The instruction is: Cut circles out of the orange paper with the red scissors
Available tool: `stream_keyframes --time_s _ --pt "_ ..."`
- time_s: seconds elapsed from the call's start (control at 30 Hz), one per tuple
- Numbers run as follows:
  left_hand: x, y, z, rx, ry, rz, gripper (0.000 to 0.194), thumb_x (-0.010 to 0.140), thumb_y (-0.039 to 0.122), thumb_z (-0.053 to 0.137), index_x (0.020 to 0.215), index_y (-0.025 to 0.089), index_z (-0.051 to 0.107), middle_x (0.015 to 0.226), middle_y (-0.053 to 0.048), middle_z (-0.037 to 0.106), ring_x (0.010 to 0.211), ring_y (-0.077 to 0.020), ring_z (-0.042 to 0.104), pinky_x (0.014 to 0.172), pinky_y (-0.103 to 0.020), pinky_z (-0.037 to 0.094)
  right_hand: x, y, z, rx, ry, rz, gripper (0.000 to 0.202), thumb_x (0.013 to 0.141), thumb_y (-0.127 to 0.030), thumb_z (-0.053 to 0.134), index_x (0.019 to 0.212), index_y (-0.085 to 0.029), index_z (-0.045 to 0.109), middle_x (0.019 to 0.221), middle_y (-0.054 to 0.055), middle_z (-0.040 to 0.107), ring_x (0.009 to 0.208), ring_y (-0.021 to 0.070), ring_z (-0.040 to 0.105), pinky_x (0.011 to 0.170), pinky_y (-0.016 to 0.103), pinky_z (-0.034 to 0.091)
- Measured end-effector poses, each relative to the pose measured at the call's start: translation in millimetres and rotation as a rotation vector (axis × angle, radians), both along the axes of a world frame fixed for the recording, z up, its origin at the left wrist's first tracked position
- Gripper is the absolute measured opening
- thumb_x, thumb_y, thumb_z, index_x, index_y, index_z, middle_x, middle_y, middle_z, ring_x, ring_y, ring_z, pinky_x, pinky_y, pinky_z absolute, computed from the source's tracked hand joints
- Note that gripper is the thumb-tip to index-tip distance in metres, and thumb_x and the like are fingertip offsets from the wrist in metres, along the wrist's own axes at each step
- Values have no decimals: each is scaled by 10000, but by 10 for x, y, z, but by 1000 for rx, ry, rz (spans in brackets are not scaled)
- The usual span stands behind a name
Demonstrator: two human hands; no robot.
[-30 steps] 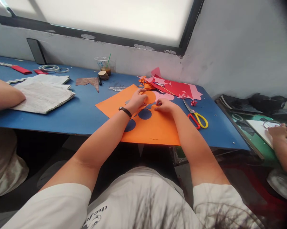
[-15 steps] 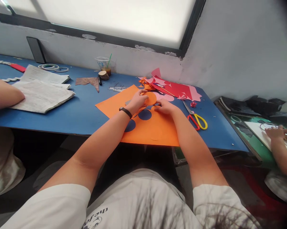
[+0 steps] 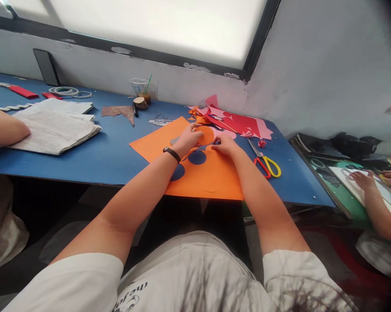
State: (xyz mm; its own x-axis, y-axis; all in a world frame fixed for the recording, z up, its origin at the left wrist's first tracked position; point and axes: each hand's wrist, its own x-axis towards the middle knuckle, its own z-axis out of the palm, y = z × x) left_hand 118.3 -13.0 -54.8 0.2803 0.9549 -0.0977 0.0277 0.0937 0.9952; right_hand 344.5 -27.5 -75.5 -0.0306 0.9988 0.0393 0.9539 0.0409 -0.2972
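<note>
A large orange paper sheet (image 3: 211, 177) with round holes cut in it lies on the blue table (image 3: 101, 156). My left hand (image 3: 188, 138), a black band on its wrist, pinches an orange paper circle (image 3: 206, 135) over the sheet. My right hand (image 3: 225, 144) rests on the sheet just right of the circle, fingertips pressed on a small piece at its edge. What lies under those fingertips is hidden.
Red-and-yellow scissors (image 3: 266, 164) lie right of my right hand. Red and pink paper scraps (image 3: 240, 123) pile behind. A plastic cup (image 3: 142, 89), tape rolls (image 3: 67, 91) and stacked white papers (image 3: 52, 125) sit left. Other people's arms show at far left (image 3: 2, 129) and right (image 3: 372, 195).
My hands stay almost in place on the orange circle; the circle has shifted slightly. The person at right has moved a hand over their white sheet.
</note>
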Motion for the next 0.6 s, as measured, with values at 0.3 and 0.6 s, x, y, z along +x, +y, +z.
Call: stream_keyframes --time_s 0.3,0.6 --pt "-3 -11 7 28 -28 3 434 1043 125 789 1446 265 714 1252 -107 829 1158 -291 818 952 -412 736 -39 12 -11 23 -47 -32 152 1122 -144 822 1099 -156 971 1300 191 951 1162 298 780 1068 408 597" --pt "37 2 -28 62 -2 3 596 977 13 780 1527 228 692 1126 -68 724 971 -196 708 949 -408 761 -55 19 -60 5 -148 -51 206 1212 -306 825 1353 -168 885 1488 177 881 1319 306 819 1181 489 700"
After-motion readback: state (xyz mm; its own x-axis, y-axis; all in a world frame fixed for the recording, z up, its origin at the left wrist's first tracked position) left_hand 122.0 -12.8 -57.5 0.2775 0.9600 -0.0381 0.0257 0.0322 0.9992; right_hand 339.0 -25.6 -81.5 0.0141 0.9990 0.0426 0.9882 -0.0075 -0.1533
